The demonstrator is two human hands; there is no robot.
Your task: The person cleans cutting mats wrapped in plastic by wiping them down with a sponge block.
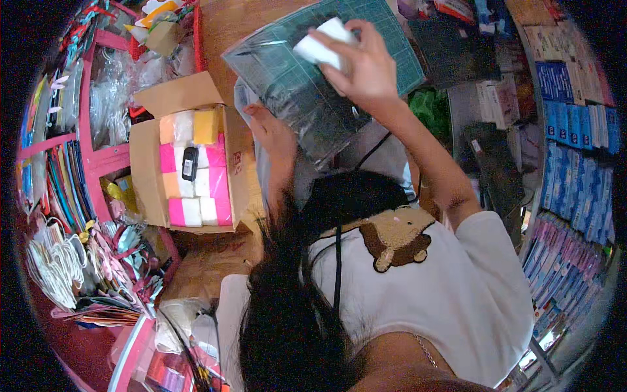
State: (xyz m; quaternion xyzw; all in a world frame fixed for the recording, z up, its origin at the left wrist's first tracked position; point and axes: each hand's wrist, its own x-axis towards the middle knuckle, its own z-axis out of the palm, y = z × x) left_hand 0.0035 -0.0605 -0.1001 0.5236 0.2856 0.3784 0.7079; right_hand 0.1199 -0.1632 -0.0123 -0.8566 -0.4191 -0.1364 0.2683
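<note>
My right hand (367,73) grips a white block (330,41), blurred by motion, above a green cutting mat (397,49) with grid lines. Clear plastic film or a bag (318,117) lies wrinkled across the mat's near and left part. To the left of the mat is my left hand (272,130), its fingers slightly apart beside the plastic; no object shows in it. An opened cardboard box (139,171) stands left of that hand. It holds several wrapped blocks (220,181) in pink, white and orange, with a small black device (190,164) on top.
Pink shelving (105,157) on the left carries plastic bags, folders and bundled bags (54,259). Stacked blue packs (573,181) line the right side. A dark cable (374,149) runs near my right forearm. Wooden floor or tabletop (225,29) shows behind the box.
</note>
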